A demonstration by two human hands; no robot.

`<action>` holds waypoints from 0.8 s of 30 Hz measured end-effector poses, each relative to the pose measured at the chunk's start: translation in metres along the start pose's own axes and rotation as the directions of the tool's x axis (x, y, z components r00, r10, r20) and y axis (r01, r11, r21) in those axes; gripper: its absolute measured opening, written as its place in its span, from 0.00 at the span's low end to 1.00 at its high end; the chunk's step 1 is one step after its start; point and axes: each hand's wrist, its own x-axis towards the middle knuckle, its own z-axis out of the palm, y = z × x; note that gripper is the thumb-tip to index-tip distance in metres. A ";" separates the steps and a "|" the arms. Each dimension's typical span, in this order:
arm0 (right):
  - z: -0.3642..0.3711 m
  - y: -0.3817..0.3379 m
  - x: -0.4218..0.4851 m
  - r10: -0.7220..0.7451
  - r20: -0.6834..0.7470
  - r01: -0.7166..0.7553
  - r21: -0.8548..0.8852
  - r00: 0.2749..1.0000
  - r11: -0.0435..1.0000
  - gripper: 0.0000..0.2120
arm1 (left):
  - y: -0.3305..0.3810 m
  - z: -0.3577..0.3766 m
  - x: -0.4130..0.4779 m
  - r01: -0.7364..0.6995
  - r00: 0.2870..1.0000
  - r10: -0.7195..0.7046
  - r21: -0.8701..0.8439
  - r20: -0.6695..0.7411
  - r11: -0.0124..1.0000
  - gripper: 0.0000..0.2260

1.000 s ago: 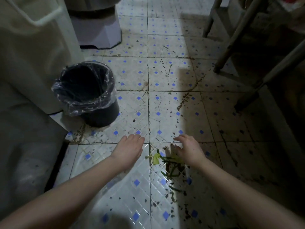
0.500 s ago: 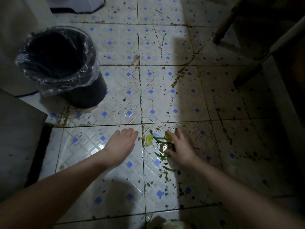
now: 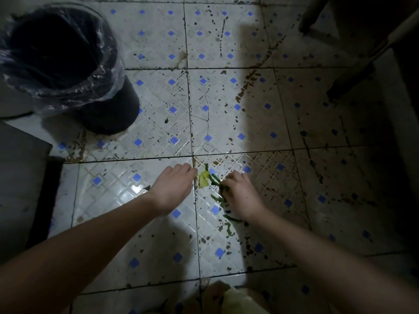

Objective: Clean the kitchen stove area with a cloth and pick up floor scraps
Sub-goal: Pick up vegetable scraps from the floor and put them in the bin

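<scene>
Down on the tiled floor (image 3: 158, 98).
Right hand (image 3: 241, 196) grasps green scraps (image 3: 215, 179); left hand (image 3: 174, 186) released, just beside them.

Right hand (image 3: 241, 196) underside hidden, maybe pinching green scraps (image 3: 215, 180); bin (image 3: 108, 105) cropped left.

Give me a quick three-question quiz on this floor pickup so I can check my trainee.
1. True or false: the lined bin stands on the person's right side.
2. What does the right hand curl its fingers on? A) a cloth B) green scraps C) the bin's liner
3. Short answer: is the left hand open, or does it grip something?

Key: 1 false, it stands to the left; 2 B; 3 open.
</scene>
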 end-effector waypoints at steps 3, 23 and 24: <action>0.002 -0.002 0.002 0.028 -0.022 -0.027 0.042 0.999 0.999 0.12 | 0.004 0.000 0.001 -0.007 1.000 0.007 -0.029 0.009 1.000 0.16; -0.017 0.005 0.014 0.194 -0.219 -0.095 0.393 0.956 0.915 0.12 | 0.000 -0.002 0.003 0.126 0.992 -0.125 -0.159 0.017 0.979 0.14; -0.016 0.004 0.013 0.189 -0.202 -0.099 0.384 0.961 0.918 0.11 | 0.000 -0.001 0.004 0.118 0.993 -0.116 -0.161 0.022 0.980 0.14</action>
